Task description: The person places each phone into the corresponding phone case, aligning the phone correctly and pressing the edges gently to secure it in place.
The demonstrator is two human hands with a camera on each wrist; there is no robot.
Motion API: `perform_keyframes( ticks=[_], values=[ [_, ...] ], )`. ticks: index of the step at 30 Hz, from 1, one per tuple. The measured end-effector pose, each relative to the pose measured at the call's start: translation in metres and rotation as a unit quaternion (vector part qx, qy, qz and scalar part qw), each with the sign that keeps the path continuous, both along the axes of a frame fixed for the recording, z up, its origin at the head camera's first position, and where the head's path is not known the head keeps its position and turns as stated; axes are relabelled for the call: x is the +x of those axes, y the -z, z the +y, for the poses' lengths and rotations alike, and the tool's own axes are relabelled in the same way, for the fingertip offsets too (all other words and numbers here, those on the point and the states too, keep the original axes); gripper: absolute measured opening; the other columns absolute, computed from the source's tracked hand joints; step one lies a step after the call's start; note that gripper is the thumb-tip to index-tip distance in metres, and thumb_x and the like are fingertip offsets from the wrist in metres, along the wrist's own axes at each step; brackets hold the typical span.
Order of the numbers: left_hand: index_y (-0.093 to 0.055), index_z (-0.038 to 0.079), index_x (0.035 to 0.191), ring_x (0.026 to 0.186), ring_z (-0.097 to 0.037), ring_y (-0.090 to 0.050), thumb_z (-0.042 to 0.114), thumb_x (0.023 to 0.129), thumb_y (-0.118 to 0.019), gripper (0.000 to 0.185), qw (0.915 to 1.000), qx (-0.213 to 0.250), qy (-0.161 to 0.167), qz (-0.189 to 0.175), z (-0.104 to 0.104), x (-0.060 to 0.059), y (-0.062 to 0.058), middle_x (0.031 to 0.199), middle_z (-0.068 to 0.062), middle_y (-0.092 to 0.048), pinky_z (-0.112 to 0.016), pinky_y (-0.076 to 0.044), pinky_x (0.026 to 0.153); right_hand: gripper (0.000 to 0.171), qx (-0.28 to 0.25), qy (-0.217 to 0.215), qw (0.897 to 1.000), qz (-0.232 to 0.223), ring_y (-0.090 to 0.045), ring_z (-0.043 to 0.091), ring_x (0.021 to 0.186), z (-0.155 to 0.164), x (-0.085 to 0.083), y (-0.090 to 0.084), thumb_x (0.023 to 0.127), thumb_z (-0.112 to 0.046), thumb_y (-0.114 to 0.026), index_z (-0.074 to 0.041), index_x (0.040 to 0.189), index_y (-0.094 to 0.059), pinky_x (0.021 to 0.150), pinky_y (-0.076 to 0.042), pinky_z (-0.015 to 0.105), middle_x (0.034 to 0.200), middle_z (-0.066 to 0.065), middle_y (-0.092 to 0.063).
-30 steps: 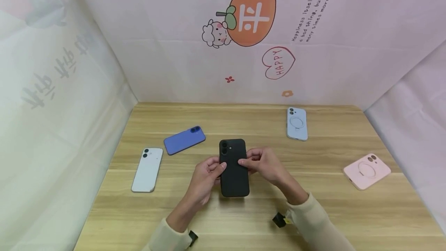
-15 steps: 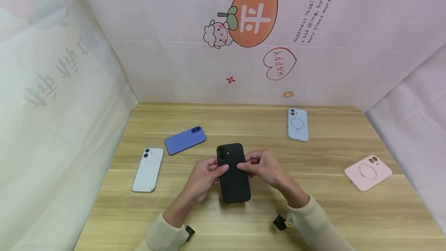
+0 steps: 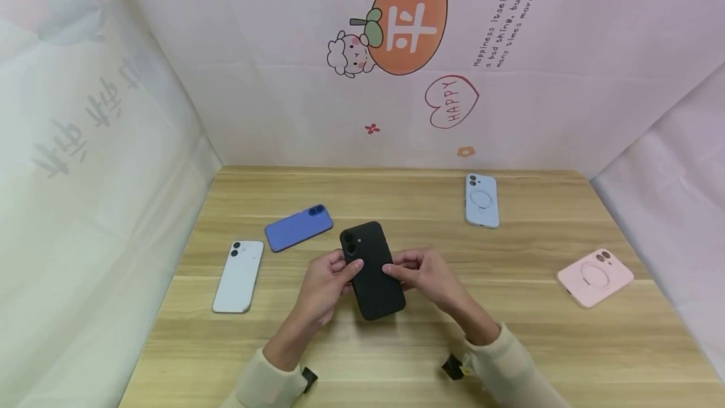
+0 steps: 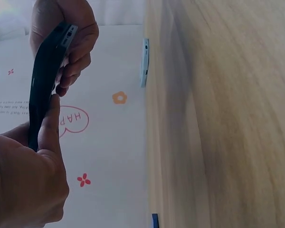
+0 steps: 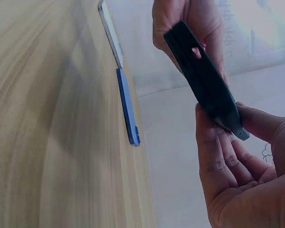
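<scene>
Holding: black phone (image 3: pixel 370 270) pinched between left hand (image 3: pixel 325 282) and right hand (image 3: pixel 425 276), raised off table (image 3: pixel 396 357) | surface: pale wood planks | room: pink printed backdrop (image 3: pixel 283 80) beyond hands, draped both sides

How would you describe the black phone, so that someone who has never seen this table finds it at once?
Start at the wooden table under the pink backdrop and look at its middle, near the front edge. There the left hand and the right hand hold the black phone above the wood, lenses facing up. It is the only dark one; the white phone and the blue phone lie flat beside it.
</scene>
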State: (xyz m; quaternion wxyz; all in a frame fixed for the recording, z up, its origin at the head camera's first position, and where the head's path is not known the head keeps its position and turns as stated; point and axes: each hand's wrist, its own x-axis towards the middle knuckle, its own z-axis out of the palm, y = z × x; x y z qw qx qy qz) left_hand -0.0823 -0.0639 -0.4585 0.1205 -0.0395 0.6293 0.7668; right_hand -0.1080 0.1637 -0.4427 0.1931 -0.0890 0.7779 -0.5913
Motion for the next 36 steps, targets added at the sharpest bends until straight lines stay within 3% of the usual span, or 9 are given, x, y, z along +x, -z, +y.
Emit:
perform_keyframes(
  ticks=[7, 19, 24, 30, 33, 36],
  values=[
    [-0.066, -0.009, 0.131, 0.102, -0.026, -0.077, 0.006, 0.102, -0.071, 0.033, 0.9995, -0.001, -0.031, 0.005, 0.000, 0.000, -0.001, 0.120, -0.024, -0.075, -0.031, -0.065, 0.076, 0.024, 0.007, -0.011, 1.000, 0.012, -0.078, 0.019, 0.083, -0.002, 0.003, -0.001, 0.099, -0.015, -0.076, 0.007, 0.109, -0.077, 0.073, -0.065, 0.031, 0.094, 0.015, -0.080],
    [-0.062, -0.008, 0.137, 0.106, -0.027, -0.076, 0.007, 0.100, -0.073, 0.042, 0.9992, 0.035, 0.005, -0.018, -0.003, -0.001, 0.003, 0.125, -0.025, -0.073, -0.029, -0.065, 0.077, 0.013, 0.040, -0.014, 0.998, 0.044, -0.072, 0.013, 0.074, 0.001, 0.006, 0.001, 0.096, -0.011, -0.079, 0.002, 0.098, -0.078, 0.064, -0.061, 0.031, 0.085, 0.008, -0.078],
    [-0.062, -0.009, 0.135, 0.099, -0.024, -0.078, 0.013, 0.101, -0.074, 0.042, 0.9984, 0.037, 0.024, -0.035, -0.006, -0.001, 0.004, 0.121, -0.023, -0.075, -0.028, -0.064, 0.072, 0.012, 0.047, -0.046, 0.996, 0.060, -0.066, 0.009, 0.068, 0.005, 0.005, 0.002, 0.096, -0.011, -0.079, 0.000, 0.093, -0.077, 0.061, -0.059, 0.028, 0.080, 0.004, -0.074],
    [-0.061, -0.013, 0.131, 0.096, -0.026, -0.079, 0.017, 0.103, -0.071, 0.043, 0.9976, 0.034, 0.048, -0.037, -0.011, 0.000, 0.004, 0.115, -0.024, -0.076, -0.036, -0.066, 0.077, 0.013, 0.052, -0.105, 0.989, 0.090, -0.054, 0.006, 0.062, 0.009, 0.003, 0.001, 0.097, -0.011, -0.078, -0.005, 0.086, -0.074, 0.055, -0.043, 0.018, 0.073, -0.003, -0.063],
    [-0.061, -0.014, 0.131, 0.099, -0.030, -0.078, 0.022, 0.105, -0.069, 0.045, 0.9967, 0.037, 0.066, -0.030, -0.014, 0.001, 0.005, 0.116, -0.024, -0.076, -0.044, -0.065, 0.084, 0.011, 0.049, -0.133, 0.986, 0.093, -0.055, 0.005, 0.063, 0.013, 0.001, 0.001, 0.097, -0.010, -0.077, -0.005, 0.088, -0.076, 0.056, -0.046, 0.019, 0.074, -0.004, -0.066],
    [-0.064, -0.014, 0.127, 0.093, -0.028, -0.079, 0.025, 0.107, -0.066, 0.044, 0.9958, 0.028, 0.083, -0.026, -0.015, 0.002, 0.006, 0.110, -0.022, -0.077, -0.043, -0.066, 0.082, 0.007, 0.047, -0.164, 0.981, 0.092, -0.061, 0.006, 0.066, 0.016, -0.001, 0.000, 0.098, -0.009, -0.077, -0.004, 0.093, -0.080, 0.059, -0.052, 0.021, 0.079, -0.002, -0.073]
  ],
)
